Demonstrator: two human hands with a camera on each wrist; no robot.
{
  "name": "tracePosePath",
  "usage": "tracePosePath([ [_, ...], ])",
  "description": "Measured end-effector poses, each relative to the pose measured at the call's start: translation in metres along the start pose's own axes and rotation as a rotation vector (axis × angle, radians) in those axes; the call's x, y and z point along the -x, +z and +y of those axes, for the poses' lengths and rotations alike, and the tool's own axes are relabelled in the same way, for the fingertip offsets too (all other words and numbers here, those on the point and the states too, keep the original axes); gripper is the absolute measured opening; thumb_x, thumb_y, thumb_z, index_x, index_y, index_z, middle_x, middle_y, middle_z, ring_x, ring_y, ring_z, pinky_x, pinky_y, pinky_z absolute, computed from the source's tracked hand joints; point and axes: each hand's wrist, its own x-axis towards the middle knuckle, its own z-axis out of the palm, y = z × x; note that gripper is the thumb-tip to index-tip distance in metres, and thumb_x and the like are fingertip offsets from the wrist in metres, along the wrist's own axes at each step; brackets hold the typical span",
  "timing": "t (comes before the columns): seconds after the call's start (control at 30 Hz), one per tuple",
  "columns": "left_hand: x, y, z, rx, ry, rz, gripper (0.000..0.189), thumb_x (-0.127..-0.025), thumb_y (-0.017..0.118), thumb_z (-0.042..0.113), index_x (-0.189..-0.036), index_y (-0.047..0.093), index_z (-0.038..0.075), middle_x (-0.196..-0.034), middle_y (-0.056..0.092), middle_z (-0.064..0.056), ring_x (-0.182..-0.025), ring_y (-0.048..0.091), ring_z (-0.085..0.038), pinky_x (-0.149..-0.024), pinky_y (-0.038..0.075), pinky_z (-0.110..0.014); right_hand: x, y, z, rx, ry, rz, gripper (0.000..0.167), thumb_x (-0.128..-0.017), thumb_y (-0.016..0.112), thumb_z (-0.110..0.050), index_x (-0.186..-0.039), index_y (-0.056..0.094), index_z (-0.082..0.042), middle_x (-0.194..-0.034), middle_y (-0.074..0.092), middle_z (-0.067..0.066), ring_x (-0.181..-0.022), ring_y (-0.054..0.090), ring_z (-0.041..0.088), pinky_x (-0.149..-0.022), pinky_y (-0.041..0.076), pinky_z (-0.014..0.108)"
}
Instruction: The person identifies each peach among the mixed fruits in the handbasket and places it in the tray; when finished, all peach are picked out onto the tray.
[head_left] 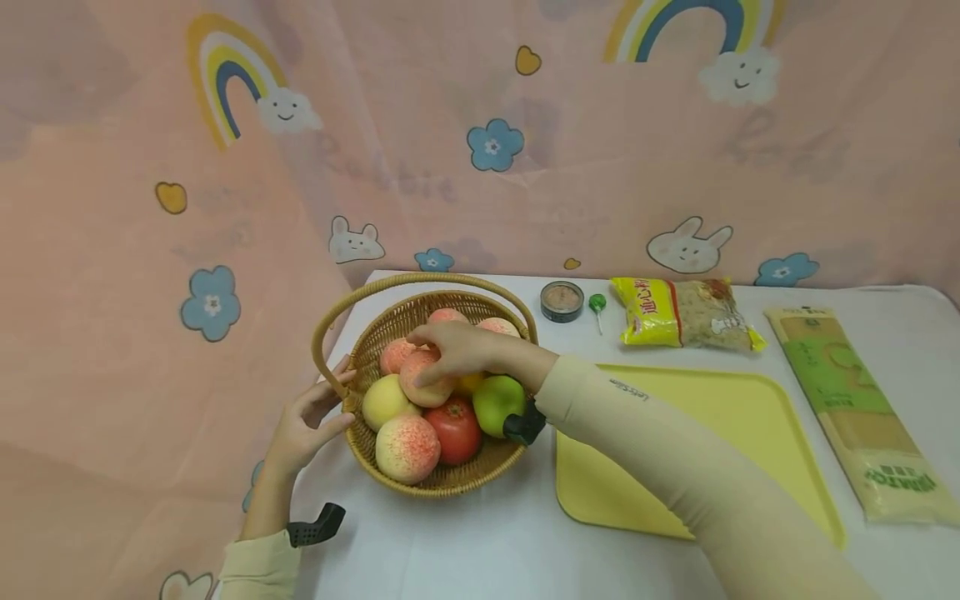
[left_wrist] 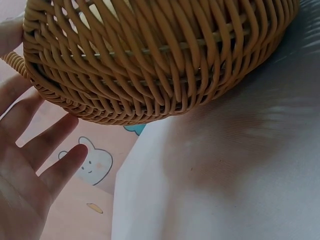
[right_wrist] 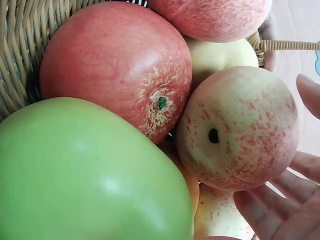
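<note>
A wicker basket (head_left: 431, 492) with an arched handle holds several fruits. My right hand (head_left: 457, 346) reaches in over a peach (right_wrist: 240, 130); its fingers lie along the peach's far side, and the thumb stands slightly apart from it in the right wrist view. Around it are a red apple (right_wrist: 117, 70), a green apple (right_wrist: 90, 175), a pale yellow fruit (head_left: 388, 402) and more peaches, one pink and cream (head_left: 407, 450) at the front. My left hand (head_left: 300, 429) rests against the basket's left side by the handle's base, fingers spread and fairly straight.
Right of the basket lies a yellow tray (head_left: 720, 400), partly under my right forearm. Behind it are a small round tin (head_left: 562, 301), a green lollipop (head_left: 597, 303) and a yellow food packet (head_left: 682, 312). A long green-banded packet (head_left: 855, 400) lies far right. A patterned cloth (head_left: 450, 208) hangs behind.
</note>
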Motion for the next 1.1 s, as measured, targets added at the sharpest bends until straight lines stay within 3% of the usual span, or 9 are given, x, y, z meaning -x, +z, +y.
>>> tracePosePath([
  [0.2, -0.002, 0.003, 0.002, -0.005, -0.002, -0.003, 0.05, -0.082, 0.058, -0.017, -0.13, 0.043, -0.019, -0.15, 0.024, -0.03, -0.139, 0.035, -0.013, -0.106, 0.038, -0.02, -0.002, 0.0, 0.003, 0.077, 0.031, -0.027, 0.065, -0.086, 0.07, -0.028, -0.141, 0.043, -0.007, -0.143, 0.047, 0.01, -0.133, 0.042, 0.023, -0.11, 0.035, 0.035],
  [0.5, -0.004, 0.003, 0.001, -0.006, -0.005, -0.002, 0.05, -0.081, 0.058, -0.018, -0.129, 0.044, -0.019, -0.149, 0.025, -0.031, -0.139, 0.036, -0.013, -0.106, 0.038, -0.02, 0.001, -0.001, 0.005, 0.091, 0.043, -0.025, 0.065, -0.082, 0.073, -0.027, -0.138, 0.047, -0.006, -0.138, 0.051, 0.011, -0.127, 0.047, 0.023, -0.107, 0.038, 0.036],
  [0.87, -0.003, 0.003, 0.003, -0.014, -0.039, 0.007, 0.049, -0.082, 0.059, -0.015, -0.129, 0.044, -0.019, -0.15, 0.026, -0.028, -0.138, 0.037, -0.011, -0.105, 0.039, -0.019, 0.01, -0.004, 0.004, -0.005, -0.045, 0.052, 0.07, -0.075, 0.078, -0.022, -0.138, 0.049, -0.011, -0.131, 0.054, 0.005, -0.116, 0.05, 0.015, -0.098, 0.044, 0.03],
  [1.1, 0.001, 0.001, 0.002, -0.007, -0.04, 0.006, 0.05, -0.083, 0.058, -0.016, -0.13, 0.043, -0.019, -0.152, 0.026, -0.025, -0.138, 0.036, -0.011, -0.105, 0.038, -0.018, 0.029, -0.009, -0.008, 0.05, -0.166, 0.129, 0.066, -0.075, 0.077, -0.028, -0.135, 0.052, -0.015, -0.13, 0.052, 0.001, -0.114, 0.05, 0.014, -0.096, 0.046, 0.033],
])
